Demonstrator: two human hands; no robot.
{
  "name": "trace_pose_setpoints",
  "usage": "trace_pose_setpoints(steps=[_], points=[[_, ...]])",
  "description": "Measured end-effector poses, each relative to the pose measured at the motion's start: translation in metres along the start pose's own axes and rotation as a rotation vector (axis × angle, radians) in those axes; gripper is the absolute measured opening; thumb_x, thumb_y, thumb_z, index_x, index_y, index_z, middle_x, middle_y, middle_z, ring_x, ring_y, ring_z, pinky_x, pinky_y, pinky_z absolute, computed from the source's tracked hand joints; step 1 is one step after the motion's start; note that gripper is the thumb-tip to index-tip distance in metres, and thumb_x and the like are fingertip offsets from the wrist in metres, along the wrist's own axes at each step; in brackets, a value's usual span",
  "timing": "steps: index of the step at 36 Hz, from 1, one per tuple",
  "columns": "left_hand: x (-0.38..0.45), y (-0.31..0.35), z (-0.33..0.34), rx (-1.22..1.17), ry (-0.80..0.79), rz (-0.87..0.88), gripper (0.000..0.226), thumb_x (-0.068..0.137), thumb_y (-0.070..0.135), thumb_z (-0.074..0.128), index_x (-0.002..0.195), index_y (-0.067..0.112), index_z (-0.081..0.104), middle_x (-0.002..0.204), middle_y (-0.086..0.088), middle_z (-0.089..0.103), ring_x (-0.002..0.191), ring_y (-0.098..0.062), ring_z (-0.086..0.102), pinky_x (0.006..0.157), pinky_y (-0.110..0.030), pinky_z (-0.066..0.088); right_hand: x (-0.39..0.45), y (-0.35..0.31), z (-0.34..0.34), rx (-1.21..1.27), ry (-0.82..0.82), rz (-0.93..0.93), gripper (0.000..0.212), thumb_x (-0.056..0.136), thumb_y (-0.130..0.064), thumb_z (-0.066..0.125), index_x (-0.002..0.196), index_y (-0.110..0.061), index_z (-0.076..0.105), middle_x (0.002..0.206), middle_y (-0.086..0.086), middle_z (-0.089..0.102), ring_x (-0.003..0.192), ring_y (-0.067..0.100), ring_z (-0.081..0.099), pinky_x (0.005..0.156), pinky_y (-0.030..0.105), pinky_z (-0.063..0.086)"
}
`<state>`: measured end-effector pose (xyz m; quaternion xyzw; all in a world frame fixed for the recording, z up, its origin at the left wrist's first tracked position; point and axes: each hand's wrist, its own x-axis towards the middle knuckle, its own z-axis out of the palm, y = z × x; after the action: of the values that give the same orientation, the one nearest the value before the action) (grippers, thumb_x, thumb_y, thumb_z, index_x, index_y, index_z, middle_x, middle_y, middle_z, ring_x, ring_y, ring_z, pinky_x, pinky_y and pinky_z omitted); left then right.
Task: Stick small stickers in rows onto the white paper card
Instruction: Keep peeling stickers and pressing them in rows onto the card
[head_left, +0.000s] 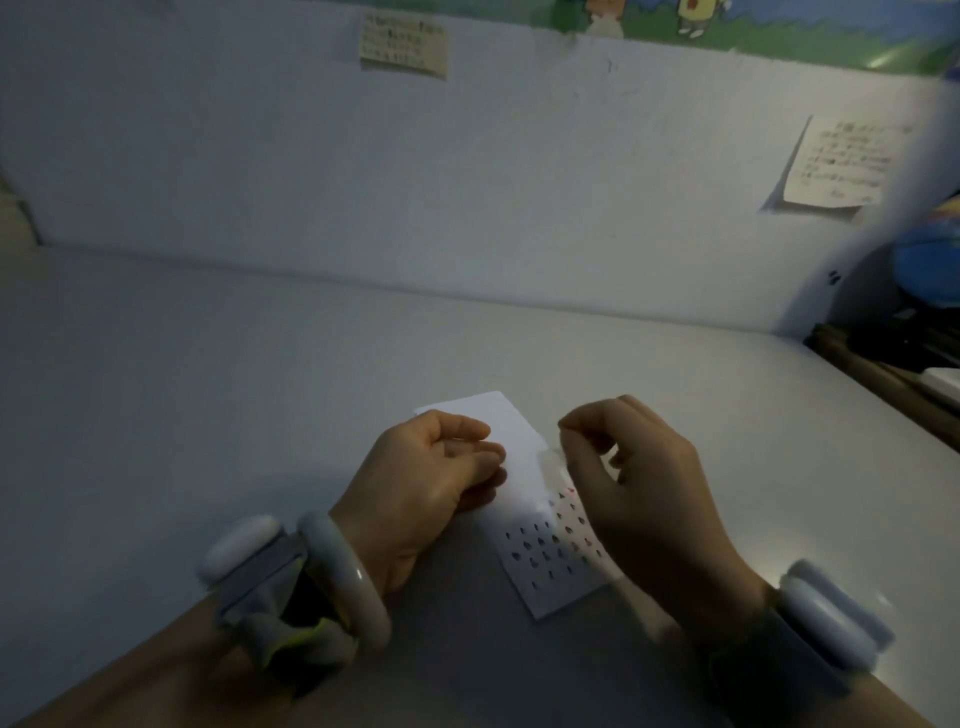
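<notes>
1. The white paper card (511, 457) lies flat on the pale counter (208, 389), near its front edge, between the two hands and turned at a slant.
2. The near part of the card carries rows of small dark stickers (550, 545); a couple of reddish ones sit at the far end of the rows. The far part of the card is bare.
3. The left hand (426, 483) rests on the card's left edge, its fingers (485, 457) loosely curled and lying together on the paper.
4. The right hand (628, 467) hovers over the card's right side, fingers curled, thumb and forefinger meeting in a pinch; whether a sticker sits between them is too small and blurred to tell.
5. A pale bangle (345, 577) and a white wrist device (239, 545) sit on the left wrist; a similar white device (831, 618) is strapped to the right.
6. Two handwritten notes (404, 45) hang on the white wall behind the counter.
</notes>
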<state>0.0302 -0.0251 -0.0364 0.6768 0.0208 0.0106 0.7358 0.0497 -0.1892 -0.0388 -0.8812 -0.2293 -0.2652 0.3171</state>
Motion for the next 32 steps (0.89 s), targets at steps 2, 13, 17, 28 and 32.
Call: trace_pose_setpoints(steps=[2, 13, 17, 28, 32], points=[[0.0, 0.0, 0.0, 0.028, 0.003, 0.024, 0.016, 0.084, 0.007, 0.062, 0.097, 0.017, 0.059, 0.093, -0.001, 0.069, 0.079, -0.012, 0.068, 0.059, -0.014, 0.053, -0.001, -0.008, -0.001, 0.043, 0.007, -0.03, 0.008, 0.084, -0.023, 0.05, 0.081, -0.025, 0.057, 0.076, -0.015, 0.053, 0.078, 0.003, 0.05, 0.067, 0.012, 0.041], [-0.003, 0.0, 0.005, -0.107, -0.04, 0.039, 0.019, 0.084, 0.0, 0.059, 0.099, 0.011, 0.06, 0.093, -0.006, 0.071, 0.08, -0.013, 0.071, 0.066, -0.019, 0.056, -0.005, -0.012, 0.01, 0.065, -0.101, 0.034, 0.009, 0.084, -0.027, 0.06, 0.091, -0.024, 0.065, 0.078, -0.013, 0.056, 0.074, 0.004, 0.052, 0.064, 0.02, 0.044], [-0.004, 0.0, 0.006, -0.075, -0.064, 0.074, 0.021, 0.082, 0.001, 0.06, 0.099, 0.012, 0.059, 0.093, -0.005, 0.071, 0.084, -0.014, 0.07, 0.067, -0.019, 0.056, -0.004, -0.013, 0.008, 0.108, -0.127, 0.092, 0.011, 0.085, -0.032, 0.057, 0.092, -0.028, 0.064, 0.08, -0.014, 0.056, 0.079, 0.001, 0.05, 0.064, 0.017, 0.044], [-0.006, 0.0, 0.009, 0.038, -0.068, 0.207, 0.02, 0.08, -0.001, 0.063, 0.092, 0.014, 0.059, 0.09, -0.003, 0.07, 0.083, -0.007, 0.068, 0.064, -0.013, 0.052, -0.005, -0.011, 0.01, 0.063, -0.07, 0.084, 0.007, 0.085, -0.027, 0.063, 0.087, -0.024, 0.068, 0.076, -0.012, 0.058, 0.073, 0.002, 0.052, 0.061, 0.016, 0.042], [-0.005, -0.002, 0.01, 0.073, -0.061, 0.235, 0.02, 0.08, 0.001, 0.065, 0.091, 0.016, 0.059, 0.089, 0.0, 0.071, 0.083, -0.005, 0.068, 0.065, -0.012, 0.052, -0.004, -0.01, 0.01, 0.056, -0.063, 0.085, 0.006, 0.084, -0.026, 0.062, 0.082, -0.024, 0.068, 0.074, -0.011, 0.059, 0.075, 0.002, 0.052, 0.06, 0.014, 0.04]])
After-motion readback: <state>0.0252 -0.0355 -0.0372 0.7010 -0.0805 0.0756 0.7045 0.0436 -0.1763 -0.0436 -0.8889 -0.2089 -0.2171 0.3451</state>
